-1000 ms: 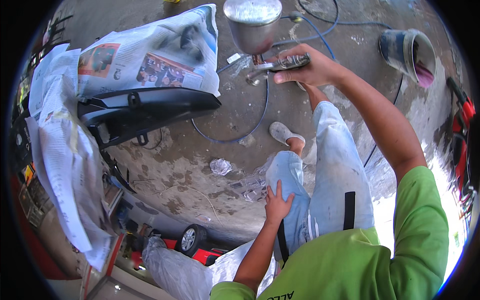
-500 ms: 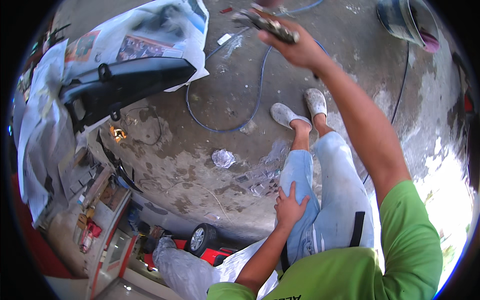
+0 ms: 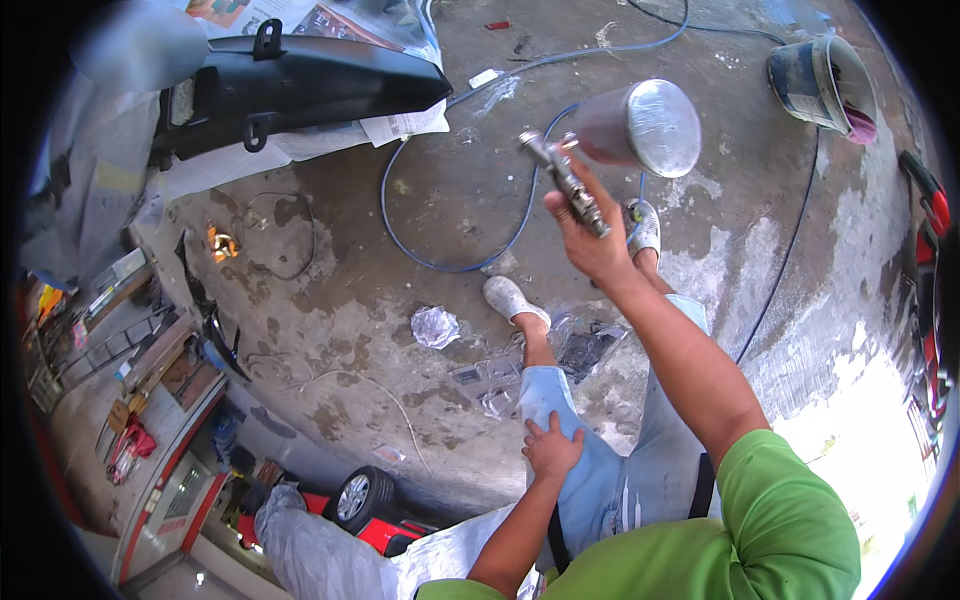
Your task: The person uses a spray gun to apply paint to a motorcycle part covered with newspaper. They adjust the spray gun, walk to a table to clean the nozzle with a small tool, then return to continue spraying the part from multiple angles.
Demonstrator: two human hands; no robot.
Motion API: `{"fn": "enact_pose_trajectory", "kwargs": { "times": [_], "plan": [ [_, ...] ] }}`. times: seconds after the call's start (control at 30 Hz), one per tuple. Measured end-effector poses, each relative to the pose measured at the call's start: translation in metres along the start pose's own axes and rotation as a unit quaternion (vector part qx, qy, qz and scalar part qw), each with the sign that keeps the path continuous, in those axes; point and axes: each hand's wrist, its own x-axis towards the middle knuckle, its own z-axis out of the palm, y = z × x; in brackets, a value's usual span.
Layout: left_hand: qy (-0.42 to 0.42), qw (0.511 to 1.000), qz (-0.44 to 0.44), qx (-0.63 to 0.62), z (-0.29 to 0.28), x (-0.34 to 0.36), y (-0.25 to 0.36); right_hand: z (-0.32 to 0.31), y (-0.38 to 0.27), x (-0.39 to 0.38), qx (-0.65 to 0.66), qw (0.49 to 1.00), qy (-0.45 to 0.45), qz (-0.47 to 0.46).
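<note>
My right hand (image 3: 600,240) is wrapped round a spray gun (image 3: 573,187), held out over the floor in front of my legs. The gun's cup (image 3: 664,128) is tilted, its pale round end facing me. Fingers spread, my left hand (image 3: 552,448) lies on the left thigh of my light jeans (image 3: 590,490). To the far left a glossy black plastic part (image 3: 330,85) with two mounting tabs rests on newspaper (image 3: 405,124). A smeared grey-blue shape (image 3: 140,48) covers part of the upper left; its kind cannot be made out.
A blue hose (image 3: 388,215) loops across the stained concrete floor. A bucket (image 3: 795,80) stands far right beside a dark cable (image 3: 800,215). Crumpled plastic (image 3: 435,327) lies left of my shoe. Cluttered shelving (image 3: 150,370) and a wheel (image 3: 358,497) are at lower left.
My right hand has come nearer and lower with the spray gun, turning its cup into view. My left foot has shifted left. The left hand still rests on the thigh.
</note>
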Motion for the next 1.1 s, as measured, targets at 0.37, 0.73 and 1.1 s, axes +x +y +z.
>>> {"fn": "enact_pose_trajectory", "kwargs": {
  "times": [0.37, 0.73, 1.1],
  "plan": [
    [0.02, 0.997, 0.057, -0.043, -0.024, 0.044, -0.121, 0.099, -0.009, -0.071, -0.05, 0.998, 0.022, -0.015],
    [0.01, 0.993, 0.09, -0.078, -0.023, 0.057, -0.169, 0.117, 0.037, -0.05, -0.085, 0.964, 0.241, -0.07],
    [0.026, 0.99, 0.078, -0.117, -0.01, 0.056, -0.177, 0.228, 0.007, -0.073, 0.038, 0.977, 0.209, -0.007]
  ]
}}
